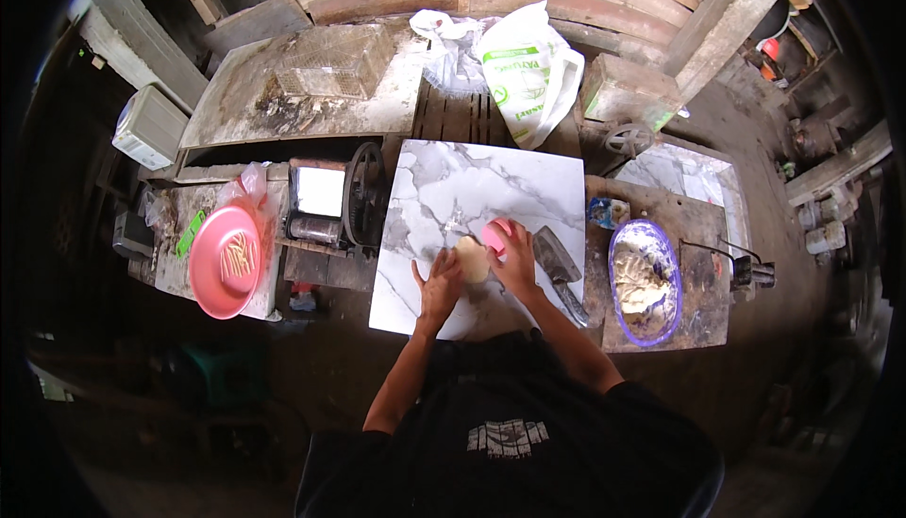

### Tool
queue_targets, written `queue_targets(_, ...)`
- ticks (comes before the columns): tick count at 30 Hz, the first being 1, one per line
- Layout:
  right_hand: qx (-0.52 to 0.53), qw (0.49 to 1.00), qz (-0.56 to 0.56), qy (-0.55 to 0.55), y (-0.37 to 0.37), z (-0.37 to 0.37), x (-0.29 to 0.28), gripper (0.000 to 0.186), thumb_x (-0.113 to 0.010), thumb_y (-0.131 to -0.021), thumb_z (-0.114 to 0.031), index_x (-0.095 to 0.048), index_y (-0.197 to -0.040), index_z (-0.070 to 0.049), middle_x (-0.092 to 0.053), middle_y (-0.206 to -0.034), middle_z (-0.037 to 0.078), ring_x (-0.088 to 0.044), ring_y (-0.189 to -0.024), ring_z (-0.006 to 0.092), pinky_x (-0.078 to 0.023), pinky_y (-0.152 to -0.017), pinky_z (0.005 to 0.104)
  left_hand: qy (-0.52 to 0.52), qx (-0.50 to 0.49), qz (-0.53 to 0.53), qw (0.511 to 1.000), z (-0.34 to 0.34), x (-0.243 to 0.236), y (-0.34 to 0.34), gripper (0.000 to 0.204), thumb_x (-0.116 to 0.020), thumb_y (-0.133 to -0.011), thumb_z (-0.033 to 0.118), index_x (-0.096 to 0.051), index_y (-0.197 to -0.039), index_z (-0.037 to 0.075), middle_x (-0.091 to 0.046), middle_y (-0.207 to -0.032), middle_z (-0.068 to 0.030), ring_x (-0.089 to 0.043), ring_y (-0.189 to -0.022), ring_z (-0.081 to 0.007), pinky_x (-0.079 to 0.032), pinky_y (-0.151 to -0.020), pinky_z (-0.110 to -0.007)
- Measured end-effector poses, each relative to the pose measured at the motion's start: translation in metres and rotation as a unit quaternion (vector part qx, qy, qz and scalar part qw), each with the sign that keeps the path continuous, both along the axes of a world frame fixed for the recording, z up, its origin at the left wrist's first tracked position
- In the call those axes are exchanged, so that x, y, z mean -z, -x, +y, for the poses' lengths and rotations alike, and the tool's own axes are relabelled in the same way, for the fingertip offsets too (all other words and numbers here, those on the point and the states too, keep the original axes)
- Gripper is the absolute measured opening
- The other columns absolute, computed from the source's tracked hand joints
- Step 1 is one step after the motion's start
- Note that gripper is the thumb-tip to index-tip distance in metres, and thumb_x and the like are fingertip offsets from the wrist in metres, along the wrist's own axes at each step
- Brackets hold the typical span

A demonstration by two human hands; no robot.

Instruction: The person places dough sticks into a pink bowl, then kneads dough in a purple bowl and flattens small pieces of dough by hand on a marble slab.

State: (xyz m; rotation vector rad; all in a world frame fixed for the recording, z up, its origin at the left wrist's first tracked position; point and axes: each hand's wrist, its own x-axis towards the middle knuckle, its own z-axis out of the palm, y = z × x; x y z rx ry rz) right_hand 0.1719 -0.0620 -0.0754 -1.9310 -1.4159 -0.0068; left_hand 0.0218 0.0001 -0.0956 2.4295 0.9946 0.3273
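A flat, pale piece of dough lies on the grey-veined white marble-look board in front of me. My left hand is at the dough's left edge, fingers spread and touching it, the little finger stretched out to the side. On the dough's right, my right hand has its fingers curled over a small round pink dish or lid, whose exact kind I cannot make out. A broad-bladed cleaver rests just right of that hand, with another long dark tool nearer to me.
At right stands a purple oval basin holding a mass of dough. A pink basin with dough strips is at left, beside a hand-cranked roller machine with a wheel. Behind the board are a white sack and a wire cage.
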Motion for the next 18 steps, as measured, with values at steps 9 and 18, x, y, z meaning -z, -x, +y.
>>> queue_targets(9,-0.068,0.997,0.028,-0.021,0.035,-0.006,0.007,0.044,-0.06,-0.064,-0.008,-0.053,-0.107,-0.016,-0.042,-0.111,0.014,-0.042,-0.098,0.0326,-0.037,-0.083,0.0415,-0.018,-0.016,-0.018,1.0,-0.005,0.005,0.003,0.032,-0.052,-0.076,0.015,-0.054,-0.107,0.018,-0.04,-0.127,0.0005,-0.025,-0.124,-0.0237,0.005,-0.09,-0.065)
queue_targets(18,-0.11,0.991,0.077,0.017,0.015,-0.007,0.001,0.032,-0.06,-0.068,-0.012,-0.058,-0.1,-0.015,-0.046,-0.109,0.012,-0.046,-0.093,0.0304,-0.038,-0.082,0.0365,-0.039,-0.007,0.017,0.999,-0.004,0.018,0.009,0.033,-0.047,-0.079,0.018,-0.05,-0.112,0.016,-0.038,-0.128,0.0024,-0.026,-0.124,-0.0224,0.003,-0.089,-0.065)
